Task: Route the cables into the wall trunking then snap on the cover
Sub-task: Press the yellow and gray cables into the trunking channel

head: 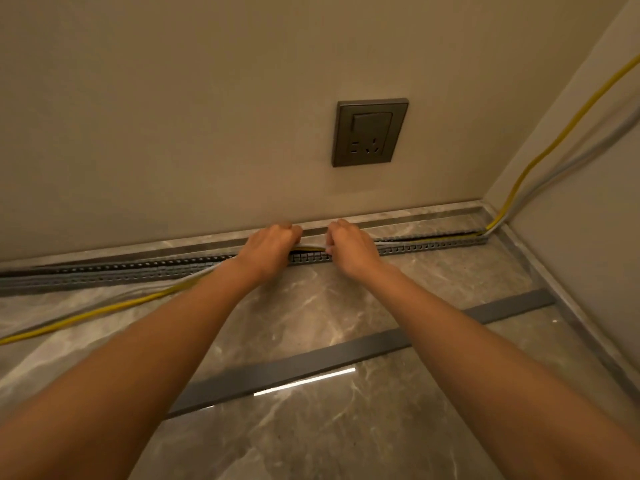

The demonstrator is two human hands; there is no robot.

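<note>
Head view, the only one: slotted grey trunking (pixel 433 247) lies along the far edge of the floor (pixel 346 427), tight against the foot of the wall (pixel 173 133) and running into the far right corner. The left hand (pixel 268 245) and right hand (pixel 349 249) sit close together over its middle stretch, each with fingers curled and pinched on the cables — a short bowed length of yellow cable (pixel 86 311) and grey cable (pixel 571 157) shows in the gap between them, just above the channel. Right of the hands both cables already lie inside the trunking as far as the corner, then climb the side wall; left of the hands they leave the channel and trail loose across the floor toward the left edge. The cover (pixel 346 355), a long flat dark strip, lies apart on the floor nearer the person, not yet fitted. A socket (pixel 370 132) is on the wall above. Judgement: the cables look light and pliable but springy — the bow suggests they will lift unless pressed down a short span at a time, gripped close to the channel. The cover looks thin, light and likely to flex; probably best held near both ends and pressed on progressively from the corner.
</note>
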